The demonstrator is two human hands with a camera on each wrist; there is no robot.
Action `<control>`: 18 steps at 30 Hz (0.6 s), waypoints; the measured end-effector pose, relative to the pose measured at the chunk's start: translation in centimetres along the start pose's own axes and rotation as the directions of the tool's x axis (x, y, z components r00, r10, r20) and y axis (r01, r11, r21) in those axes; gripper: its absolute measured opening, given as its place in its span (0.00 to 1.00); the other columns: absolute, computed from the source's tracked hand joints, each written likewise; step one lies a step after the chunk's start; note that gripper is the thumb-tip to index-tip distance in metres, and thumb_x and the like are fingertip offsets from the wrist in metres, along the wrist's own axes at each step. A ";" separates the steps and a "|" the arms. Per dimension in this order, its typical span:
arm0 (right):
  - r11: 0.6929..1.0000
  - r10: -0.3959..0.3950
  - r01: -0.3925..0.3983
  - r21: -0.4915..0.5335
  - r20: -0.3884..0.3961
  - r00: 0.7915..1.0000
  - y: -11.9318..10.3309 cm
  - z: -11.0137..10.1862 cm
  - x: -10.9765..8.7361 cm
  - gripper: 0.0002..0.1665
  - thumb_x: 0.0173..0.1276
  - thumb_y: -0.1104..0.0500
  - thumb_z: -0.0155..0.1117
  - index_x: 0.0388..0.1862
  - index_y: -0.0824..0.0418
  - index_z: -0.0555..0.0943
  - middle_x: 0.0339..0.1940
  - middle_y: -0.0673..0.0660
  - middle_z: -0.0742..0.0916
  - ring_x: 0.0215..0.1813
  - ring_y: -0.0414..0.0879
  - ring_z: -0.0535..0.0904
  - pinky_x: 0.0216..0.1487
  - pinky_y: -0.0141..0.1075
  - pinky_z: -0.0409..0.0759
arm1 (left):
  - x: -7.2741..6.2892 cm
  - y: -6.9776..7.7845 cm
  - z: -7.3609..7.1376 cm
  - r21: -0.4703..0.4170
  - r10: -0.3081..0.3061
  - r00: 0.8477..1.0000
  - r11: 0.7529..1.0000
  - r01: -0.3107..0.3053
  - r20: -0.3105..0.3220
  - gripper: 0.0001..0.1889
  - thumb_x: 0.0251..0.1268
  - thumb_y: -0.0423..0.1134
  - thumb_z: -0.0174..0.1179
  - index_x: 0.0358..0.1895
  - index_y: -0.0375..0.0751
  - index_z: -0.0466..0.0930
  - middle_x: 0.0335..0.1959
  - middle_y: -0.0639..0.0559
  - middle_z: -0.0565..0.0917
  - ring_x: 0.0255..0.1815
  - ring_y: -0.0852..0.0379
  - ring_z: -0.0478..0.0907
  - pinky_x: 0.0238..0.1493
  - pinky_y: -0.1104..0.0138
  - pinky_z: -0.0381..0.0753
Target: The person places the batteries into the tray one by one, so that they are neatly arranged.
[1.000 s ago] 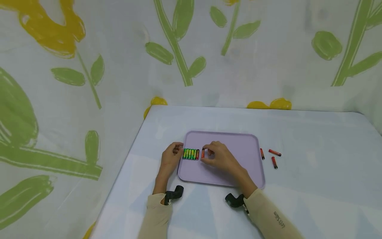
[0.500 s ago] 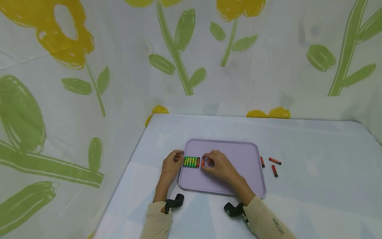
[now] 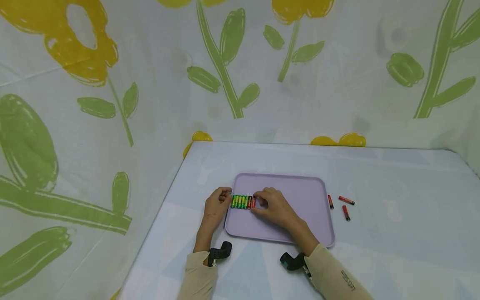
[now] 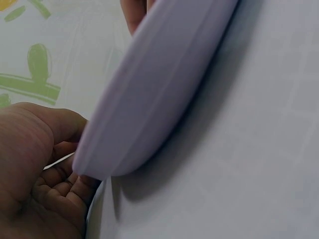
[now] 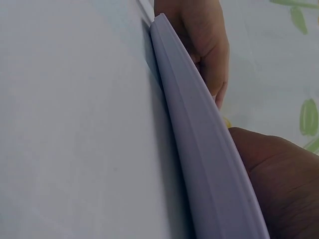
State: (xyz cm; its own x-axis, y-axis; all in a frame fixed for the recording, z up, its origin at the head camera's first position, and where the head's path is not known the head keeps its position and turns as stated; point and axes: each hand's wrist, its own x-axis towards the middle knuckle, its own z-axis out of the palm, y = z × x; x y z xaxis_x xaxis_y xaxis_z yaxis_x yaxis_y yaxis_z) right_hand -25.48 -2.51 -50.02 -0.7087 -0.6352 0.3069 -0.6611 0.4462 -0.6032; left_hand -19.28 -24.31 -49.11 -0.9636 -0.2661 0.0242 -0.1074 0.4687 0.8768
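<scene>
On the lilac tray, a row of slim green batteries lies side by side near the left rim, with a red battery at its right end. My right hand pinches another red battery lengthwise between thumb and forefinger, close beside that row's end. My left hand is at the tray's left edge. In the left wrist view, its thumb reaches behind the tray wall while the curled fingers stay outside. Both wrist views have the batteries hidden behind the wall.
Right of the tray, a red battery lies close along its rim, and two more red batteries lie farther out on the pale table. A wall cloth printed with plants stands behind the table.
My right hand has shifted slightly left, bringing its red battery from a gap apart up close to the row. My left hand stays at the tray's edge. The head view has tilted a little upward.
</scene>
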 end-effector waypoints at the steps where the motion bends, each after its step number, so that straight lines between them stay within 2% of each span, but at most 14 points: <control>1: 1.000 0.003 -0.003 -0.006 0.001 1.000 0.0 0.0 0.0 0.20 0.57 0.53 0.80 0.45 0.60 0.85 0.27 0.44 0.75 0.33 0.39 0.68 0.38 0.38 0.69 | 0.0 0.0 0.0 -0.004 0.004 1.000 1.000 -0.004 -0.001 0.12 0.72 0.33 0.59 0.55 0.37 0.81 0.41 0.48 0.81 0.41 0.54 0.76 0.45 0.61 0.77; 14: 0.999 0.034 -0.033 -0.042 0.027 0.999 0.0 0.0 0.2 0.22 0.57 0.51 0.79 0.47 0.59 0.85 0.28 0.44 0.74 0.33 0.40 0.67 0.41 0.40 0.67 | 0.0 0.2 0.1 0.004 0.019 1.000 1.000 -0.019 -0.002 0.12 0.72 0.33 0.59 0.55 0.36 0.81 0.41 0.47 0.81 0.41 0.53 0.77 0.44 0.60 0.78; 18: 0.997 0.039 -0.036 -0.069 0.054 0.998 -0.5 -1.0 0.3 0.25 0.59 0.50 0.78 0.51 0.61 0.84 0.30 0.46 0.76 0.35 0.41 0.68 0.45 0.43 0.68 | 0.0 -0.1 0.1 0.017 0.014 1.000 1.000 -0.014 -0.002 0.13 0.72 0.33 0.59 0.56 0.37 0.81 0.42 0.47 0.81 0.42 0.53 0.77 0.44 0.61 0.78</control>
State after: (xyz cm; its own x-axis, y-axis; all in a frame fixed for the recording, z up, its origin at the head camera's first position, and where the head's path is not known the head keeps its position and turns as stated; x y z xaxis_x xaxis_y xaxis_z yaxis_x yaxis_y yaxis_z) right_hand -25.56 -2.29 -48.91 -0.7199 -0.6504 0.2423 -0.6507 0.5108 -0.5619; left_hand -19.25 -24.25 -49.21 -0.9645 -0.2616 0.0372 -0.0985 0.4867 0.8680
